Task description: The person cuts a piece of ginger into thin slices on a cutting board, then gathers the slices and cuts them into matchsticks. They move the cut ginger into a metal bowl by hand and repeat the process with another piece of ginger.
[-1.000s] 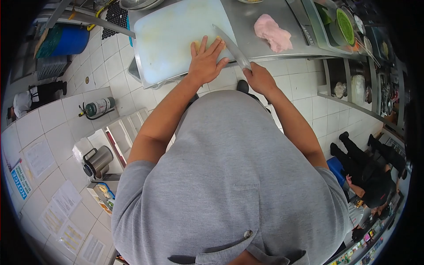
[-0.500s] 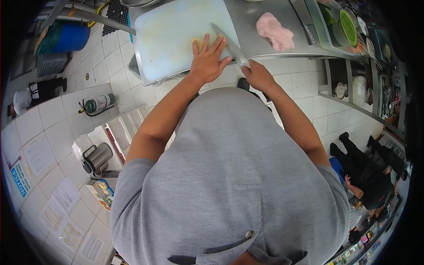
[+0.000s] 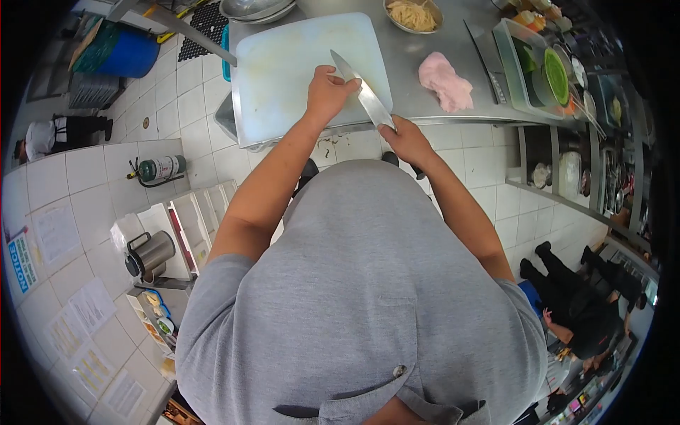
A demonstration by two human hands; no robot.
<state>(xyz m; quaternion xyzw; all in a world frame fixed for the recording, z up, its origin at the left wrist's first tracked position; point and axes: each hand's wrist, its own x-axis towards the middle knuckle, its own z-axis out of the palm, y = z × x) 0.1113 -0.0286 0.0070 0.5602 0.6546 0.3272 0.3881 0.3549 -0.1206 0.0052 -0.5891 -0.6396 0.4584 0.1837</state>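
the metal bowls (image 3: 258, 13) sit just past the far left corner of my cutting board (image 3: 276, 81). over the board's right half, my left hand (image 3: 327, 95) is loosely curled, thumb and fingertips drawn close together at the flat of the knife (image 3: 370, 103); i can't tell if they pinch it or only brush it. the knife slants, tip over the board and handle just off its near right corner, where my right hand (image 3: 407, 140) is closed around that handle.

i'd judge the blade stiff, moderately heavy and slippery if wet, so the handle is the place to hold it; fingertips belong on the flat, clear of the edge (steel like that forgives nothing).

right of the board are a bowl (image 3: 396, 25) of pale strips near its far corner, a crumpled pink cloth (image 3: 445, 81), soft and light by the look of it, then a second knife (image 3: 484, 57) and a clear tub (image 3: 508, 64) farther out.
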